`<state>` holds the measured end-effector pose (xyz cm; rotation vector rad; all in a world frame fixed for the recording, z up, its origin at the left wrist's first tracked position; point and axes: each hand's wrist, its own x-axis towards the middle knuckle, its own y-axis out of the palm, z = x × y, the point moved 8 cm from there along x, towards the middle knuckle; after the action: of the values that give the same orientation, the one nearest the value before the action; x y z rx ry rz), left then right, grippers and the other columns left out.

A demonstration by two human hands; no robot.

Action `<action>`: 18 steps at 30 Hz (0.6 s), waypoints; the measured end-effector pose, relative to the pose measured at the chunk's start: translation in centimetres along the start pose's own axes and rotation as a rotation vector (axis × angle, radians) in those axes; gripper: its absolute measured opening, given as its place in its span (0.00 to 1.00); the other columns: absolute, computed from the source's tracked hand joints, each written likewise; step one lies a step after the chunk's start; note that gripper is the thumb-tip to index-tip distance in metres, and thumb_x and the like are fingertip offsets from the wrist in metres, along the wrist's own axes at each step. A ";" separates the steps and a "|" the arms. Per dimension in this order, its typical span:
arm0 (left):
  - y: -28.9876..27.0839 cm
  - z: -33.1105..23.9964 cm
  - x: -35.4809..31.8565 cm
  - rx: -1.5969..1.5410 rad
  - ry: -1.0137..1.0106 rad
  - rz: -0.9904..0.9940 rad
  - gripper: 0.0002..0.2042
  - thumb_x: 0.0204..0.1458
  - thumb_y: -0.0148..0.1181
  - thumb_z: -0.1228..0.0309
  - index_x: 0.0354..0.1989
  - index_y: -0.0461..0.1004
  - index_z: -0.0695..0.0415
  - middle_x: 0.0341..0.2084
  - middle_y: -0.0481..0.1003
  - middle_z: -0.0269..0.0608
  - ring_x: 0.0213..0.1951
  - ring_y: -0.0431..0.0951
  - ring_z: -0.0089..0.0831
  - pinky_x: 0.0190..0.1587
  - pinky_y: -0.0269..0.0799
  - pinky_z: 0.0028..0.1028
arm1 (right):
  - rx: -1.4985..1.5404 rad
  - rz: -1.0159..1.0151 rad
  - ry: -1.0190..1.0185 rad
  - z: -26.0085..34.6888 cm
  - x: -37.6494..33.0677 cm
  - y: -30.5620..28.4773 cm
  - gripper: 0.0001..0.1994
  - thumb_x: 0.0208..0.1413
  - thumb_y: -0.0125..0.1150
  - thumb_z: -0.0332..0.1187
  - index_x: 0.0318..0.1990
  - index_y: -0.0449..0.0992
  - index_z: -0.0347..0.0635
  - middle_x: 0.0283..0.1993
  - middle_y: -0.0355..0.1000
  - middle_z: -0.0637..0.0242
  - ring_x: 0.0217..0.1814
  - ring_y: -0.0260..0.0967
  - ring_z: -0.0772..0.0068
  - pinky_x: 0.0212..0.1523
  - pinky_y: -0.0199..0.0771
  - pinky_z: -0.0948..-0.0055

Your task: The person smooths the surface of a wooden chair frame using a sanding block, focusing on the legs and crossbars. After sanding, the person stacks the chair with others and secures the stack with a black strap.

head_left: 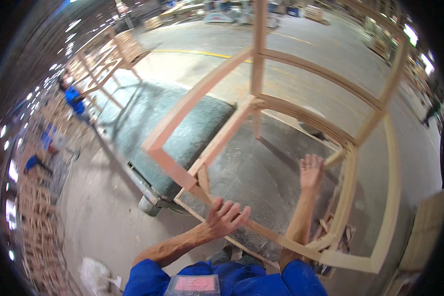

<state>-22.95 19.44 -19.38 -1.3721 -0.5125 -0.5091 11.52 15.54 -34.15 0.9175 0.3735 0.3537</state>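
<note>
A bare wooden armchair frame (325, 81), with a ladder-like back and no seat, stands in front of me on a dark work table (276, 167). My left hand (224, 217) lies at the front rail (276, 238), its fingers loosely stretched and apart, not wrapped round the wood. Reaching over that rail, my right hand (311, 172) is inside the seat opening with its fingers extended upward. It is close to the right side rail (348, 192); whether it touches the wood I cannot tell. Neither hand holds a loose thing.
A pale green padded table (148, 108) adjoins on the left, with another chair frame (96, 74) at its far end. A person in blue (74, 98) is beside that frame. Many chair frames (39, 232) are stacked far left. A white bag (96, 276) lies on the floor.
</note>
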 end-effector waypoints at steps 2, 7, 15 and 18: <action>-0.4 -0.3 2.9 -0.012 0.043 -0.016 0.17 0.44 0.63 0.67 0.45 0.73 0.51 0.27 0.68 0.31 0.28 0.70 0.26 0.33 0.61 0.30 | 0.088 0.090 -0.030 2.6 3.3 -0.9 0.44 0.56 0.63 0.51 0.71 0.46 0.41 0.72 0.50 0.53 0.73 0.48 0.48 0.68 0.58 0.55; -2.4 -0.5 8.9 -0.020 0.110 -0.097 0.16 0.45 0.61 0.67 0.45 0.72 0.55 0.23 0.65 0.28 0.26 0.69 0.23 0.29 0.60 0.24 | 0.127 0.211 -0.012 3.9 10.4 2.4 0.44 0.55 0.65 0.50 0.70 0.47 0.40 0.71 0.52 0.52 0.73 0.49 0.47 0.68 0.59 0.54; -1.7 -1.0 9.3 0.011 0.110 -0.149 0.18 0.50 0.59 0.67 0.48 0.71 0.62 0.25 0.66 0.31 0.28 0.70 0.26 0.29 0.64 0.28 | 0.217 0.391 0.043 2.3 16.6 7.7 0.44 0.53 0.67 0.49 0.69 0.49 0.38 0.69 0.54 0.51 0.72 0.51 0.45 0.68 0.59 0.52; -2.5 -1.2 8.4 -0.033 0.093 -0.208 0.18 0.52 0.57 0.66 0.48 0.71 0.64 0.25 0.67 0.33 0.27 0.70 0.28 0.30 0.65 0.29 | 0.217 0.446 0.095 0.6 16.5 8.4 0.44 0.52 0.68 0.48 0.69 0.49 0.37 0.69 0.55 0.50 0.71 0.51 0.45 0.68 0.59 0.51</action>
<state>-17.79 17.54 -12.42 -1.3268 -0.5762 -0.7499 25.12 27.19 -29.61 1.2005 0.2950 0.7786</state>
